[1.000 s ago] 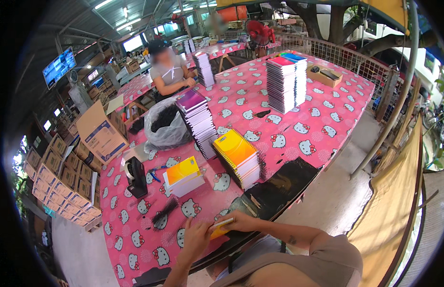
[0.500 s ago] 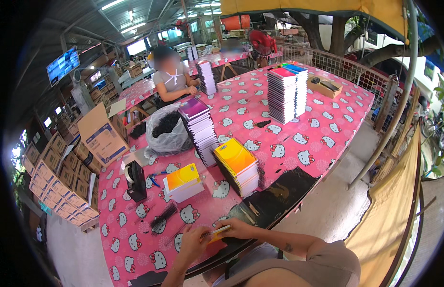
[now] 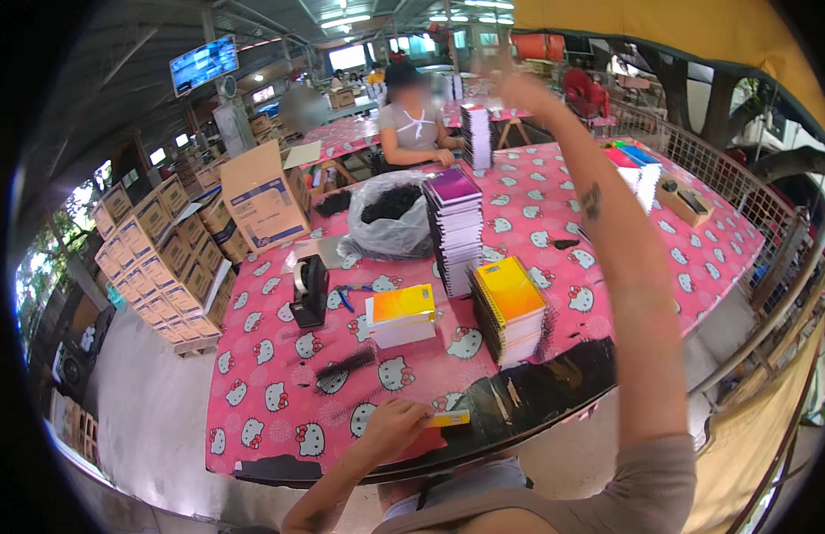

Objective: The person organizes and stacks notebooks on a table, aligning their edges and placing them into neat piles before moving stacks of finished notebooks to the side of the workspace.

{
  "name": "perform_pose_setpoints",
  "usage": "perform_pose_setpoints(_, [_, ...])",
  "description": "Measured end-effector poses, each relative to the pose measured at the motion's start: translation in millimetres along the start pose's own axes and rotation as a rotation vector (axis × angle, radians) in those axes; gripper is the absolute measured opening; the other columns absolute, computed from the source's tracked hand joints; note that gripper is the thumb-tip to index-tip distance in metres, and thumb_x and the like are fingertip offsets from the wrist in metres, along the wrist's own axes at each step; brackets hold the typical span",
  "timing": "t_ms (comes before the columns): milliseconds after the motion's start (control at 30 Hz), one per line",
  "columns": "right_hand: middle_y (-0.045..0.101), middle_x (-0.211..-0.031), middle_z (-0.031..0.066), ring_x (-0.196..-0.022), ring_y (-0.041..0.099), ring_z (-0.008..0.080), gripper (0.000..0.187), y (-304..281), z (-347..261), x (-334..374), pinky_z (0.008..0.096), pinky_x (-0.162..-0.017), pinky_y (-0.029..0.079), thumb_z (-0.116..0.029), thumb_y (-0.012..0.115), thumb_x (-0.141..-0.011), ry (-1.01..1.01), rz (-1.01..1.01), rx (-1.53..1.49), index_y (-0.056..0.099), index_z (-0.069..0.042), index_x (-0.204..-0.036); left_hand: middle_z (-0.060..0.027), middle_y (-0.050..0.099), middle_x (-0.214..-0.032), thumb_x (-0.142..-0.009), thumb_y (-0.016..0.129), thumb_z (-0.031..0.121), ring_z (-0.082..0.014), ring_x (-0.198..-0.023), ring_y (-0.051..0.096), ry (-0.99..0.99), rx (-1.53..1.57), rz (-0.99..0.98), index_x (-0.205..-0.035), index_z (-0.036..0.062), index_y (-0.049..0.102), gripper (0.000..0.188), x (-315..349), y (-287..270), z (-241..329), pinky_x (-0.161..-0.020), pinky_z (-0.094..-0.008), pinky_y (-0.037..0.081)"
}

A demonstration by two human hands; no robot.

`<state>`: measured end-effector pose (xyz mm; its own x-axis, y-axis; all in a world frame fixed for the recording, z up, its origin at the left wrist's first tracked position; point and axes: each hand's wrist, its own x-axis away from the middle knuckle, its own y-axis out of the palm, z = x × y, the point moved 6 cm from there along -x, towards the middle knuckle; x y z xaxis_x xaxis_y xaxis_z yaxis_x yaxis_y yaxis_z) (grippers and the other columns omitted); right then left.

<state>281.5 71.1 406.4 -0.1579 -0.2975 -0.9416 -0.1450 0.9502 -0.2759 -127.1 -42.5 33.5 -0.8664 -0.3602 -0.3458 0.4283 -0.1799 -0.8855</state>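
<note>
At the near edge of the table, my left hand [image 3: 399, 429] is closed on a small yellow notebook [image 3: 451, 418], seen nearly edge-on. My right arm is stretched up and forward. The right hand [image 3: 524, 89] is smeared by motion, so its fingers and anything in them cannot be made out. Beyond my left hand lie loose black spiral coils [image 3: 346, 370] and a pile of yellow-orange covered pads [image 3: 403, 306]. Right of that pile stands a stack of spiral-bound yellow-orange notebooks [image 3: 512, 298].
A black tape dispenser [image 3: 311, 294] and blue-handled pliers [image 3: 347, 297] lie left of the pads. Behind are a tall purple-topped notebook stack [image 3: 455, 231] and a plastic bag of black coils [image 3: 390, 222]. Cartons [image 3: 265, 200] stand left. A co-worker [image 3: 412, 125] sits across the table.
My right hand has let go of the yellow notebook and swung up and forward. My left hand keeps hold near the table edge. The view has turned left.
</note>
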Motion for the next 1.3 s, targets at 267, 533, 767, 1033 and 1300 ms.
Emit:
perform_pose_setpoints(267, [0.036,-0.151,0.0219,-0.144,0.030,0.0401,0.067,89,-17,36,0.0651,-0.106,0.031,-0.054,0.056,-0.093,-0.025,-0.309,0.413,0.044,-0.013,-0.145,-0.0093,0.067,-0.088,-0.090,0.065,0.019,-0.0295,-0.082,0.065,-0.043,-0.004,0.061,-0.101,0.0102,0.064,0.015,15,-5,-2,-0.074,-0.0412,0.050])
perform_pose_setpoints(533, [0.028,-0.158,0.0220,-0.148,0.024,0.0356,0.071,46,148,311,0.0543,-0.117,0.024,-0.032,0.056,-0.096,0.145,-0.181,0.569,0.027,0.001,-0.152,-0.0092,0.067,-0.088,-0.090,0.066,0.022,-0.0296,-0.083,0.065,-0.068,0.040,0.073,-0.103,0.0103,0.065,0.018,20,0,5,-0.073,-0.0409,0.050])
perform_pose_setpoints(767, [0.024,-0.162,0.0146,-0.150,0.020,0.0329,0.078,81,164,441,0.0590,-0.118,0.019,-0.057,0.039,-0.097,0.382,-1.004,0.570,0.025,-0.006,-0.154,-0.0095,0.066,-0.089,-0.089,0.067,0.020,-0.0297,-0.084,0.064,-0.044,0.021,0.120,-0.104,0.0097,0.065,0.018,25,0,5,-0.074,-0.0398,0.051])
perform_pose_setpoints(1033, [0.065,-0.100,0.0275,-0.085,0.064,0.0469,0.060,94,176,312,0.0561,-0.075,0.050,-0.018,0.059,-0.089,0.284,-0.746,0.160,0.037,-0.011,-0.145,-0.0078,0.065,-0.087,-0.088,0.068,0.018,-0.0279,-0.080,0.063,-0.065,-0.055,0.086,-0.102,0.0101,0.064,0.016,30,-8,10,-0.072,-0.0384,0.049])
perform_pose_setpoints(1300, [0.065,-0.107,0.0329,-0.097,0.065,0.0458,0.066,-70,226,63,0.0495,-0.088,0.049,-0.020,0.049,-0.097,0.285,-0.237,0.324,0.022,-0.018,-0.157,-0.0078,0.065,-0.086,-0.088,0.069,0.019,-0.0273,-0.078,0.063,0.011,-0.040,0.120,-0.100,0.0091,0.064,0.016,18,-6,19,-0.072,-0.0375,0.048])
